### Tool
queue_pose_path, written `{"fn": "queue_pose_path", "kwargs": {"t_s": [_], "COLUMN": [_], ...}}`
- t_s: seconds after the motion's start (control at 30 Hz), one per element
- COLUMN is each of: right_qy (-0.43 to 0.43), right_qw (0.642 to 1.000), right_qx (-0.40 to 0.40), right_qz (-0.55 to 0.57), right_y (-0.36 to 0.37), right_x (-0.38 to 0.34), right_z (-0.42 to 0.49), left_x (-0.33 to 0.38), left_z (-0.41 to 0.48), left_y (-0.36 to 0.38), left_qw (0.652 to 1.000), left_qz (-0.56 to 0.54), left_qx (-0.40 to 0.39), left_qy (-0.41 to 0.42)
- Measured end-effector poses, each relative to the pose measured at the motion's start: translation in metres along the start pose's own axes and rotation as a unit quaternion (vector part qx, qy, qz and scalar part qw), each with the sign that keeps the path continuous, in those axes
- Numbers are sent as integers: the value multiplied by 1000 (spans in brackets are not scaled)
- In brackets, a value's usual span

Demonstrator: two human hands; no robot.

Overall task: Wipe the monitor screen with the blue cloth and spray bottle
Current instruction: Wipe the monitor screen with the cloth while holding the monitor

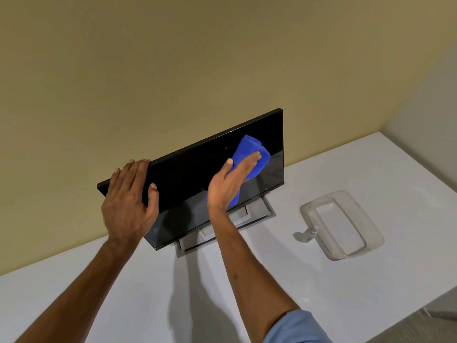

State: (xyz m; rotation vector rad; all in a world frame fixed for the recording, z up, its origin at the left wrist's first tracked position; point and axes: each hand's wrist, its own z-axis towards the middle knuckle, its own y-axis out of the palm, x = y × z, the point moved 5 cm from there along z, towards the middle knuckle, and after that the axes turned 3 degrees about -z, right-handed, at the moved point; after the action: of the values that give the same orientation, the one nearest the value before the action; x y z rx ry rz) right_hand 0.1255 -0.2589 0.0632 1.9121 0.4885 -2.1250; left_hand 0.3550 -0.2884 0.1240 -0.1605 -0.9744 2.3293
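Standing on the worktop, the monitor faces the viewer, long axis rising rightward. Left grip clasps its top edge; right grip presses the cloth flat-fingered against it. Bottle lies blurred at right; stand half hidden.

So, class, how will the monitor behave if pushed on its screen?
Thin monitor on a small stand: probably rocks back, hence the left hand gripping its top edge. Glossy screen: the blue cloth likely glides.
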Motion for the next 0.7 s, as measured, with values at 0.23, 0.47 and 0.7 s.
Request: {"fn": "queue_pose_path", "kwargs": {"t_s": [0.23,0.47,0.7], "right_qy": [-125,6,170], "right_qw": [992,1000,983], "right_qx": [-8,-16,2], "right_qz": [-34,12,66], "right_y": [11,-17,-48], "right_x": [-41,20,77], "right_z": [22,11,-3], "left_x": [-3,-6,-6], "left_z": [0,2,6], "left_y": [5,7,8], "left_qw": [1000,1000,1000], "left_qz": [-5,-7,-5], "left_qx": [4,4,2], "left_qy": [9,13,10]}}
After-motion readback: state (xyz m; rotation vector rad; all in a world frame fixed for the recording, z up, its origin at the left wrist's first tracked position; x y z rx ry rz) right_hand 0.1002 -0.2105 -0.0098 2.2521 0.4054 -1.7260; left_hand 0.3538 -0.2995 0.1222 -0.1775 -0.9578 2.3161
